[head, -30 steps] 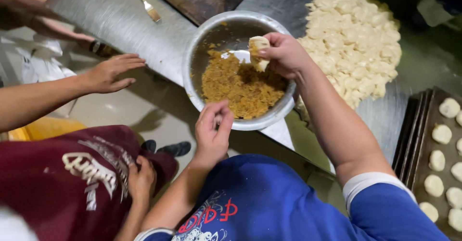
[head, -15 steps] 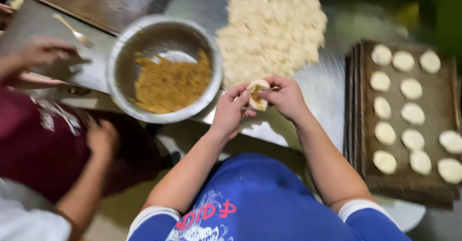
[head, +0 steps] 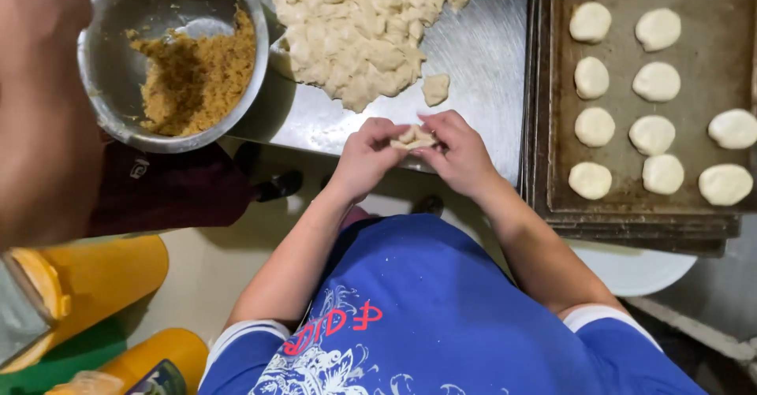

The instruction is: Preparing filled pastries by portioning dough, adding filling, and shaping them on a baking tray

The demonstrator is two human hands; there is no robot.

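Dough piece (head: 415, 137) sits pinched between left hand (head: 369, 154) and right hand (head: 457, 152) grip.

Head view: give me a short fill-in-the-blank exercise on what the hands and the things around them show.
1. Both hands, left hand and right hand, pinch one piece of ____ between them.
2. The metal bowl holds a crumbly ____ filling.
3. The shaped rounds lie in rows on a dark baking ____.
4. The heap of dough pieces lies on the steel table, between the bowl and the ____.

Missing words: dough; brown; tray; tray
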